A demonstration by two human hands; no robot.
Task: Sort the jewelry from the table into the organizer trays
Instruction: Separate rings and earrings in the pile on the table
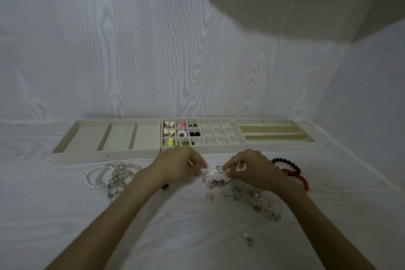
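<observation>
Three organizer trays sit in a row at the back of my pale wood-grain tabletop (65, 215), touching side by side. The left tray (65, 140) has three wide compartments. The middle tray (219, 148) is a grid of small cells; its left cells hold shell-like pieces (169, 124), a pink piece (181, 125), black pieces (194, 133), a white flower with a red centre (182, 133), a yellow piece (170, 142) and a green one (184, 142). The right tray (311, 138) has long narrow slots. I can read no writing or label anywhere.

Left of my arms lies a heap of pearl and clear bead bracelets (109, 176); near my right wrist lie red bead bracelets (293, 171). Small loose jewelry (221, 182) is scattered between and below my hands.

My left hand (175, 166) has a narrow grip, its curled fingers pinching something small and pale that I cannot identify. My right hand (247, 171) has its fingertips curled down over a small ring-like piece (218, 168); whether it holds it I cannot tell.
</observation>
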